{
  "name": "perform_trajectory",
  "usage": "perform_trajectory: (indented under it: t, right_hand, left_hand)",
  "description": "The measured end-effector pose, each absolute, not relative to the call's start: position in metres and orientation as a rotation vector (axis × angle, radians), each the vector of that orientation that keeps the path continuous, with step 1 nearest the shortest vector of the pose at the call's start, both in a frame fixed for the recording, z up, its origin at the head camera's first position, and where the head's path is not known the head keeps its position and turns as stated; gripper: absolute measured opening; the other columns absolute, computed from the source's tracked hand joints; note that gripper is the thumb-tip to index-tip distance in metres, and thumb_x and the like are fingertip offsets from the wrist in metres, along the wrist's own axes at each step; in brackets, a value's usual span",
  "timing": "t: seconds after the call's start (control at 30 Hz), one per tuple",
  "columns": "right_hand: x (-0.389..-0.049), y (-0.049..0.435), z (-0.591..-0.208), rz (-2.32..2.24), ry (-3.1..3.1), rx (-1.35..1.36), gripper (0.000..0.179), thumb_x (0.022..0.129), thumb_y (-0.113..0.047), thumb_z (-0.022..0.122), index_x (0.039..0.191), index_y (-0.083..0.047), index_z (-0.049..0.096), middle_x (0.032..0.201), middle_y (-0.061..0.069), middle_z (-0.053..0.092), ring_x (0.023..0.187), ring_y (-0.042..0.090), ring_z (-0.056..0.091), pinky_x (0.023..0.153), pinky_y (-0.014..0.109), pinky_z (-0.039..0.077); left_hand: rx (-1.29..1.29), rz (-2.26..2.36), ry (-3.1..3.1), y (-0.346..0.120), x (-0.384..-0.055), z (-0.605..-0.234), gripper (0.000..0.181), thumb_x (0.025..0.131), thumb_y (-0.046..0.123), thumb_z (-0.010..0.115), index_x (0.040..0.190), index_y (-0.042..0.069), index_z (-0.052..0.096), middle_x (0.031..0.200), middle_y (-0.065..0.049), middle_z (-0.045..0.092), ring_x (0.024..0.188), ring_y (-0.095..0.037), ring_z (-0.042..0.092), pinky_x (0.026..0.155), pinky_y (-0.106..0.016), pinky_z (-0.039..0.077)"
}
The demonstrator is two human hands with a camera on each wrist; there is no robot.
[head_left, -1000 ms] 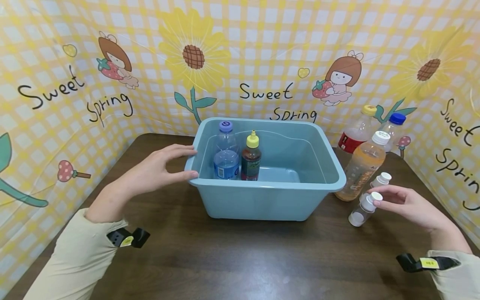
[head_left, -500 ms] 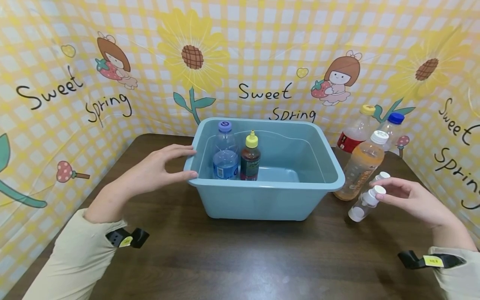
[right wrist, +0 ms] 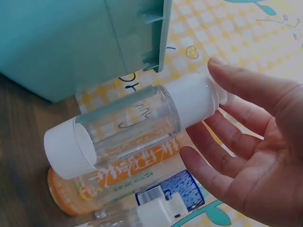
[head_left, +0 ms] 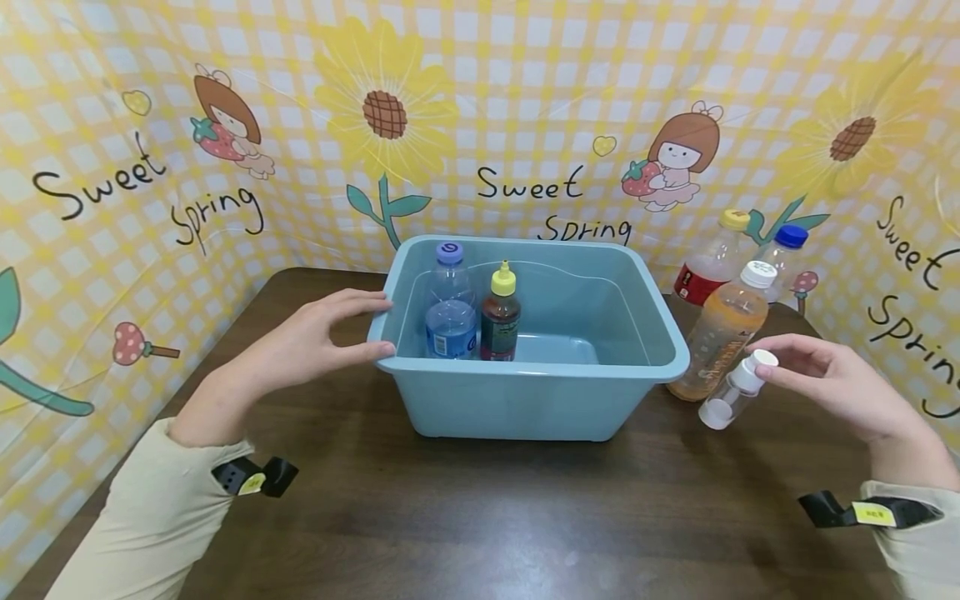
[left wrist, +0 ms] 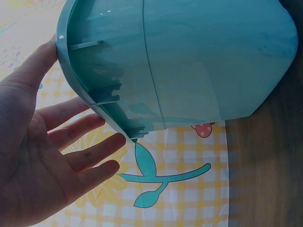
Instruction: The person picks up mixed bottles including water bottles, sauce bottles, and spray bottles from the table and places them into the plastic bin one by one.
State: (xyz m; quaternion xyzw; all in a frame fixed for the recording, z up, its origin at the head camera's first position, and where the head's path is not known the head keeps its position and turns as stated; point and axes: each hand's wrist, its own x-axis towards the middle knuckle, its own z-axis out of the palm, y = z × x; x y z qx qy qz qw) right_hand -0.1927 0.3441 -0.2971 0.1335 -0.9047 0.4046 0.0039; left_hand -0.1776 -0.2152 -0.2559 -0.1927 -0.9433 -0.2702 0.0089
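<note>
My left hand (head_left: pixel 307 337) rests at the left rim of the blue plastic tub (head_left: pixel 517 406), its fingers (left wrist: pixel 90 153) and thumb extended against the outside of the rim. At the right, my right hand (head_left: pixel 840 385) pinches a small clear bottle (head_left: pixel 731 398) by its white cap between thumb and fingers. The bottle leans, base toward the tub, in front of a bottle of orange drink (head_left: pixel 716 337). Inside the tub stand a clear bottle with a purple cap (head_left: pixel 452 304) and a dark squeeze bottle with a yellow nozzle (head_left: pixel 501 321).
Behind the orange drink are a bottle with a red label (head_left: pixel 697 283) and one with a blue cap (head_left: pixel 791 237). A second small white-capped bottle (right wrist: pixel 158 213) shows at the bottom of the right wrist view. Patterned yellow cloth (head_left: pixel 517 100) surrounds the brown table (head_left: pixel 480 517).
My right hand has moved slightly up and away with the small bottle, whose base has shifted too. The second small bottle has become hidden in the head view. My left hand stays at the rim.
</note>
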Motion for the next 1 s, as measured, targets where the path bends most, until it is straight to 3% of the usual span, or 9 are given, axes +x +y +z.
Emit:
perform_trajectory:
  t: [0.2,0.43,1.0]
  right_hand:
    - [-0.191,0.34,-0.289,1.245,-2.828,0.316,0.021,0.091,-0.014,0.061,0.112,-0.011,0.059,0.088,-0.024,0.064,0.08,-0.005,0.06,0.068,0.01,0.048]
    - [-0.191,0.339,-0.282,1.29,-2.795,0.285,0.018,0.091,-0.014,0.06,0.108,-0.021,0.06,0.088,-0.027,0.063,0.08,-0.008,0.058,0.067,0.008,0.046]
    - [-0.196,0.333,-0.267,1.329,-2.74,0.358,0.021,0.091,-0.009,0.059,0.105,-0.025,0.06,0.088,-0.026,0.063,0.08,-0.009,0.058,0.068,0.006,0.045]
  left_hand:
    - [-0.614,-0.847,-2.947,-0.215,-0.178,-0.256,0.065,0.085,0.045,0.065,0.136,0.01,0.047,0.143,-0.012,0.042,0.133,-0.034,0.039,0.103,-0.057,0.036]
    - [-0.619,-0.847,-2.945,-0.215,-0.179,-0.257,0.065,0.085,0.045,0.065,0.136,0.01,0.047,0.143,-0.012,0.043,0.133,-0.034,0.039,0.104,-0.057,0.036]
    - [-0.6,-0.862,-2.953,-0.216,-0.178,-0.256,0.065,0.085,0.045,0.065,0.137,0.012,0.046,0.144,-0.011,0.041,0.134,-0.034,0.038,0.103,-0.059,0.035]
